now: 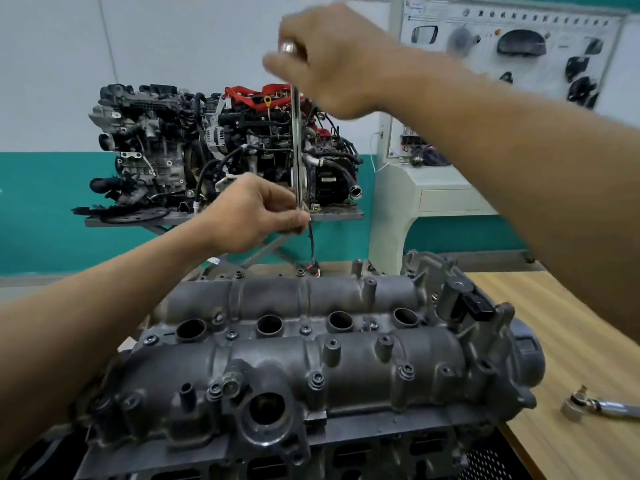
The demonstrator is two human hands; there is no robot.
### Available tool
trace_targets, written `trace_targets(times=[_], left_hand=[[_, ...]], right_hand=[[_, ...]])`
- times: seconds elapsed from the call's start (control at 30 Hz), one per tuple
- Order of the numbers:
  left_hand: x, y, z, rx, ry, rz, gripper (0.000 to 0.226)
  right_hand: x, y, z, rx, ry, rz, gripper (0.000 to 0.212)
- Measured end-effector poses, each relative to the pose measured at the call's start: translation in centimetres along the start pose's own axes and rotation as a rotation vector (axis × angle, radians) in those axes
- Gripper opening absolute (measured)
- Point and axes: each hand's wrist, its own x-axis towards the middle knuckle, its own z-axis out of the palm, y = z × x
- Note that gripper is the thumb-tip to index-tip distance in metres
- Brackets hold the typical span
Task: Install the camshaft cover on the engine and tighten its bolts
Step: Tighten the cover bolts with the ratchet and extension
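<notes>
Grey cast aluminium, the camshaft cover sat in place on top of the engine on the wooden worktop. Its four round plug wells showed only dark bores, and bolts stood in the bosses along its edges.

Above the cover's far side a long chrome extension bar hung upright, clear of the metal. The left hand pinched its lower end, fingers curled tight around it. The right hand gripped the top, wrapped over a shiny knob.

The bar's tip was hidden behind the left fingers, so whatever it carried could not be made out. A ratchet lay on the worktop to the right, its handle cut off by the frame edge.
</notes>
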Motion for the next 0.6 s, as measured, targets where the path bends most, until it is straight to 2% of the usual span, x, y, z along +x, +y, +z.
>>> trace_targets(times=[0.07, 0.17, 0.3, 0.6], left_hand=[[0.4, 0.1, 0.8, 0.077, -0.114, -0.063, 0.016], [1.9, 0.8, 2.2, 0.12, -0.172, -0.103, 0.015], [3.9, 1.5, 3.9, 0.064, -0.145, -0.092, 0.011], [4.7, 1.1, 7.5, -0.034, -0.115, -0.068, 0.005]], right_hand=[[-0.8, 0.6, 0.9, -0.007, -0.072, 0.03, 0.035], [-2.4, 2.6, 2.1, -0.027, -0.125, 0.127, 0.036], [-4.1, 4.6, 2.5, -0.084, -0.147, 0.217, 0.038], [-6.1, 6.1, 2.2, -0.131, -0.117, 0.28, 0.036]])
